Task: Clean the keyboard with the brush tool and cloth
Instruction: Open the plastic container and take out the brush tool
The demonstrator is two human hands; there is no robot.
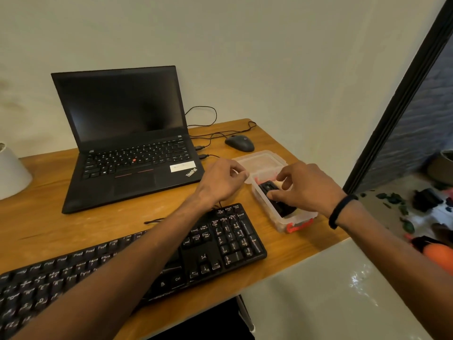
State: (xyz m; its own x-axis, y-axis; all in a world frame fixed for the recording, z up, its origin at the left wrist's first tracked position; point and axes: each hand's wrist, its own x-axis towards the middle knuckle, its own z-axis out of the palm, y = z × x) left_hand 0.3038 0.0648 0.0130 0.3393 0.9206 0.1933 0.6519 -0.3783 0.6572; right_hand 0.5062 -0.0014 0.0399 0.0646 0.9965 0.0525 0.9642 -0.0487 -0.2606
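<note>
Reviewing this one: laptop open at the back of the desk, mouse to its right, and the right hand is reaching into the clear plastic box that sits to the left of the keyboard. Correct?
Not quite. The head view shows the clear plastic box to the right of the keyboard, near the desk's right edge. The rest holds: the laptop is open, the mouse lies to its right, and the right hand reaches into the box.

Keyboard [220, 244]: left end cut by frame edge, middle hidden under left forearm. Black item in plastic box [297, 218]: mostly covered by right hand [304, 187], identity unclear. White object [11, 170]: cropped at left.
</note>
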